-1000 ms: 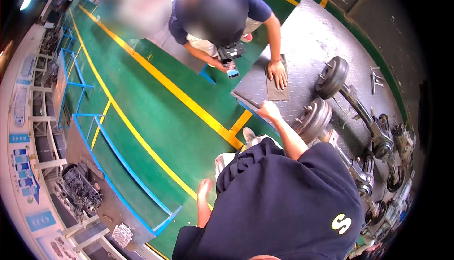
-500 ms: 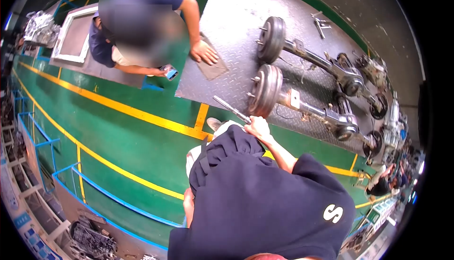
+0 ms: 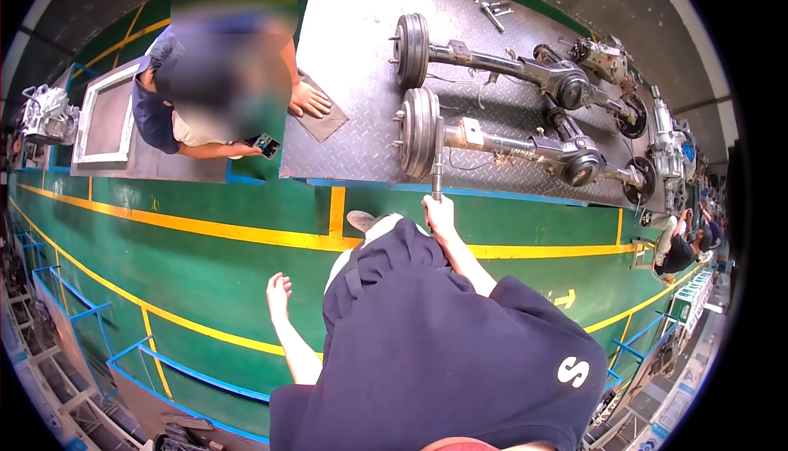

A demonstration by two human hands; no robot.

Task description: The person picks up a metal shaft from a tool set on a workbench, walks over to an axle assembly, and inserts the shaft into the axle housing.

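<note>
- Tool of metal is clamped in the right hand, pointing forward; whether it touches the nearer drum ahead is unclear.
- Nearer axle lies on the steel table, ahead and right of that hand.
- Left hand hangs well left of the other, fingers loosely parted.

The dark short-sleeved T-shirt has a pale letter S behind the right hand; light trousers show between this and the left hand.
</note>
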